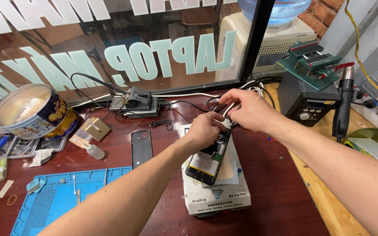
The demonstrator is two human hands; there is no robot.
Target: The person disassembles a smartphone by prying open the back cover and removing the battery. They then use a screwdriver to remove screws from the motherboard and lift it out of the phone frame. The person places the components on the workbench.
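Left hand (pixel 204 129): fingers curled narrow over the upper end of the opened phone (pixel 208 159), pressing on it from above.
Right hand (pixel 248 109): fingers pinched tight just beyond the left fingers, at the phone's top edge; thing pinched too small to tell.
Opened phone: back removed, battery and board exposed, lying tilted beneath the left fingers on the white heating box (pixel 217 196).
White heating box: flat-topped, under both sets of fingers, standing on the dark red worktop (pixel 276 192).
Phone back cover (pixel 141 147): dark, flat on the worktop, left of the left fingers, apart from them.
Blue mat (pixel 62 196): well left of and nearer than the fingers; cotton swab (pixel 74 184) lying on it.
Small bottle (pixel 94 151): clear, on its side, left of the back cover.
Biscuit tin (pixel 33 111): round, tipped on its side, far left of the fingers.
Soldering iron stand (pixel 138 102): beyond the left fingers, by the glass, cables trailing.
Hot-air station (pixel 309 105): black box right of the right fingers; handpiece (pixel 344 107) hanging upright beside it.
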